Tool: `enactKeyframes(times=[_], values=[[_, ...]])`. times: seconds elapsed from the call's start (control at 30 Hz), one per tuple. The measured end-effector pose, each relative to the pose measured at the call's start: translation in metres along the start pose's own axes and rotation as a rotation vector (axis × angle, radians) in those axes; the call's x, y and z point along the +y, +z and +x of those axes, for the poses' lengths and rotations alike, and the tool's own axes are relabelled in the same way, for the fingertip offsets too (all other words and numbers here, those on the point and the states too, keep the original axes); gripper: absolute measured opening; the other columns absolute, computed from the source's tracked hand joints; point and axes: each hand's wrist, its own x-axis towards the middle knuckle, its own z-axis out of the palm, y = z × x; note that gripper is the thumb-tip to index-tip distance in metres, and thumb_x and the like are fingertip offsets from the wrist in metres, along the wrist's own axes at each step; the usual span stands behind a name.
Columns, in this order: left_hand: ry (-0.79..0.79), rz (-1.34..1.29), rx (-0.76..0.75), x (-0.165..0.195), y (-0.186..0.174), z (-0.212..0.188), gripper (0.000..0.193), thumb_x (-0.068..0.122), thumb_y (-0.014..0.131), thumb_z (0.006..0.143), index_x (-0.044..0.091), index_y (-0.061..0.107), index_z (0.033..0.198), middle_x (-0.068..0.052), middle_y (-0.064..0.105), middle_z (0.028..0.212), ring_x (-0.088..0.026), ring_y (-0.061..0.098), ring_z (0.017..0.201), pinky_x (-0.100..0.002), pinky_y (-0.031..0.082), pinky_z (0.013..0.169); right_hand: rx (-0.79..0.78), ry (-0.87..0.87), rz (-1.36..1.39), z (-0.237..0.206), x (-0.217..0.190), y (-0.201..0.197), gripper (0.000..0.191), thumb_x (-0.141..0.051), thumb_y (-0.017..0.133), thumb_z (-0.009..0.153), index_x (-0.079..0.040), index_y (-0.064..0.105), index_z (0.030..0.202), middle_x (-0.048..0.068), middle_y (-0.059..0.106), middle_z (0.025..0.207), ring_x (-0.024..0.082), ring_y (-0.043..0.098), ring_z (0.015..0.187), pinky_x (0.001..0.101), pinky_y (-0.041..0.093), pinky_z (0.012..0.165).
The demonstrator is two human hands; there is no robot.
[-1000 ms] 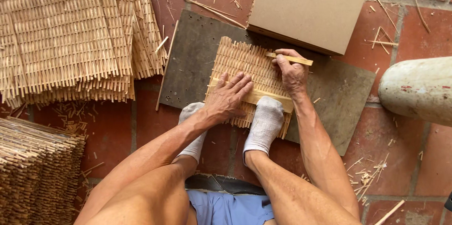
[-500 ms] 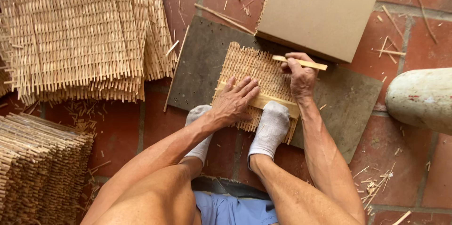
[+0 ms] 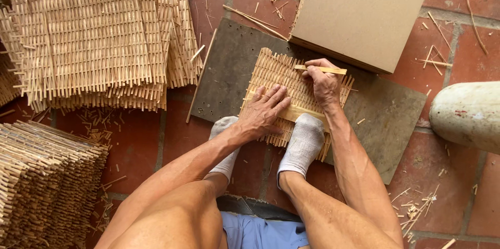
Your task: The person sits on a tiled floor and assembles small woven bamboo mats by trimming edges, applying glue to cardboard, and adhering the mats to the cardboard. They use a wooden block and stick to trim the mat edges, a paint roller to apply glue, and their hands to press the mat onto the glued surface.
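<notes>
Floor (image 3: 177, 134) is red brick, w/ a big stack of finished woven mats (image 3: 94, 40) far left and a second pile (image 3: 41, 181) near left. A grey board (image 3: 224, 77) lies centre; a cardboard slab (image 3: 359, 12) overlaps its far right corner, and a pale rounded object (image 3: 469, 116) sits at the right edge.

On the board lies the mat (image 3: 276, 74) being woven, pinned at its near edge by both socked feet (image 3: 302, 145). A flat slat (image 3: 289, 113) crosses it, left to right.

Step in hand, as I read it: working a strip into the weave. Left hand (image 3: 263, 111) lies flat on mat and slat, fingers spread apart, pressing down – nothing gripped. Right hand (image 3: 323, 85) sits at the mat's far right part, fingers closed together on a short stick (image 3: 320, 70) that points left-right across the strips, just above the weave.

Next move, prob., calls for keeping the mat held flat while the stick slides between strips w/o lifting them – steady pressure from the left, small precise push from the right.
</notes>
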Motion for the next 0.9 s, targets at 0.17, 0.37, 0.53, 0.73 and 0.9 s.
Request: enactKeyframes(times=[0.17, 0.37, 0.53, 0.73, 0.9], values=[[-0.005, 0.016, 0.065, -0.003, -0.001, -0.003, 0.113, 0.058, 0.086, 0.064, 0.019, 0.035, 0.156, -0.019, 0.022, 0.167, -0.035, 0.014, 0.155, -0.053, 0.010, 0.126, 0.056, -0.076, 0.211, -0.002, -0.002, 0.022, 0.016, -0.010, 0.062, 0.100, 0.001, 0.072, 0.107, 0.008, 0.074, 0.084, 0.012, 0.071, 0.071, 0.0264, 0.061, 0.064], [-0.062, 0.016, 0.015, -0.001, -0.001, -0.003, 0.110, 0.058, 0.088, 0.062, 0.024, 0.039, 0.153, -0.015, 0.022, 0.167, -0.036, 0.014, 0.156, -0.054, 0.009, 0.127, 0.009, 0.003, 0.158, 0.000, -0.001, 0.042, 0.018, -0.010, 0.063, 0.097, 0.001, 0.073, 0.108, 0.009, 0.075, 0.085, 0.011, 0.070, 0.069, 0.0251, 0.059, 0.058], [-0.023, -0.022, 0.121, -0.002, 0.000, -0.002, 0.111, 0.057, 0.089, 0.059, 0.023, 0.040, 0.153, -0.017, 0.024, 0.166, -0.036, 0.016, 0.154, -0.053, 0.010, 0.126, -0.083, 0.014, 0.139, 0.008, -0.005, 0.033, 0.020, -0.006, 0.059, 0.096, 0.003, 0.073, 0.107, 0.010, 0.076, 0.087, 0.011, 0.071, 0.072, 0.0239, 0.061, 0.062], [-0.049, 0.003, 0.053, -0.004, 0.001, -0.003, 0.112, 0.057, 0.090, 0.059, 0.023, 0.040, 0.154, -0.015, 0.024, 0.167, -0.036, 0.015, 0.156, -0.055, 0.011, 0.126, 0.059, -0.077, 0.184, 0.006, -0.006, 0.041, 0.019, -0.008, 0.058, 0.097, 0.002, 0.072, 0.104, 0.011, 0.075, 0.082, 0.014, 0.074, 0.069, 0.0274, 0.065, 0.063], [-0.044, 0.022, 0.067, -0.002, 0.000, -0.004, 0.111, 0.059, 0.089, 0.059, 0.024, 0.041, 0.153, -0.022, 0.021, 0.166, -0.037, 0.015, 0.155, -0.054, 0.011, 0.126, -0.042, -0.078, 0.226, 0.004, -0.005, 0.059, 0.017, -0.010, 0.064, 0.100, 0.001, 0.072, 0.110, 0.010, 0.076, 0.092, 0.013, 0.073, 0.079, 0.0265, 0.064, 0.072]])
